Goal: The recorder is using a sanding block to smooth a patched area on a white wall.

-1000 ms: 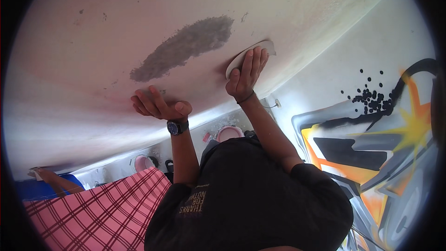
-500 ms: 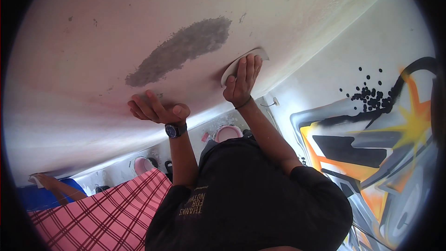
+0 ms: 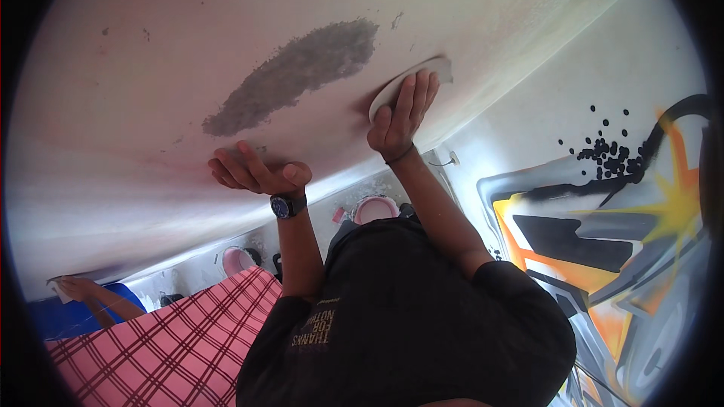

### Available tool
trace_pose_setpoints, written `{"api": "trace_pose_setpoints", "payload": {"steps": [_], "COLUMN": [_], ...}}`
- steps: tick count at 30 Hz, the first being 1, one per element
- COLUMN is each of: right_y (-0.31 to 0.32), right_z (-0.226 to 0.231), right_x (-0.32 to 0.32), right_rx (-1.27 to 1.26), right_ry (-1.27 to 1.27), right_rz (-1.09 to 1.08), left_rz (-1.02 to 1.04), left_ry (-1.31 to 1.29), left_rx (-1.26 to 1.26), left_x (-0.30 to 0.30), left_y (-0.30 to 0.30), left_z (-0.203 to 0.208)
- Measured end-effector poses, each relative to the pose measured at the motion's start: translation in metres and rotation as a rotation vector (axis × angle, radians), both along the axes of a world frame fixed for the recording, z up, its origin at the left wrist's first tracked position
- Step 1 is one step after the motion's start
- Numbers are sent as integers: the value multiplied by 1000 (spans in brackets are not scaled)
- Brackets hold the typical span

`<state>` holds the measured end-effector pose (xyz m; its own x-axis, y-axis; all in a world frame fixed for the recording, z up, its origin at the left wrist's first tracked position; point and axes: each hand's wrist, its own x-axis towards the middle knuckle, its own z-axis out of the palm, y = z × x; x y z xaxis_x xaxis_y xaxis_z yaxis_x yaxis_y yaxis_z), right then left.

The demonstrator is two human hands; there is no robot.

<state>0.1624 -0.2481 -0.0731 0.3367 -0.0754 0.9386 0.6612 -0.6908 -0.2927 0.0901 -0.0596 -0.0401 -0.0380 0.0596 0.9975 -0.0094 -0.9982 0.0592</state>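
We saw the right hand (image 3: 400,117) held flat, fingers together, pressing a pale sanding pad (image 3: 411,83) against the ceiling (image 3: 151,105), just beside the right end of the grey rough patch (image 3: 298,71). Our left hand (image 3: 253,172) hung open and empty, fingers loosely curled, just under the ceiling below that patch. A painted mural (image 3: 626,203) covered the wall on the right

pale sanding pad (image 3: 392,89), flat against ceiling (image 3: 188,45)
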Motion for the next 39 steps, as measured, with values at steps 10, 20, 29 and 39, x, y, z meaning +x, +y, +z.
{"api": "trace_pose_setpoints", "payload": {"steps": [10,20,29,39], "right_y": [1,0,-3,-11], "right_z": [-19,-20,2,10], "right_x": [-2,-3,1,-2], "right_rx": [4,-76,-27,68], "right_ry": [15,45,64,115], "right_rz": [28,3,-10,-35], "left_rz": [3,21,35,8], "left_ry": [-16,-10,-15,-20], "left_rx": [10,7,19,26], "left_x": [1,-1,-3,0], "left_y": [2,6,2,-4], "left_z": [0,4,6,-1]}}
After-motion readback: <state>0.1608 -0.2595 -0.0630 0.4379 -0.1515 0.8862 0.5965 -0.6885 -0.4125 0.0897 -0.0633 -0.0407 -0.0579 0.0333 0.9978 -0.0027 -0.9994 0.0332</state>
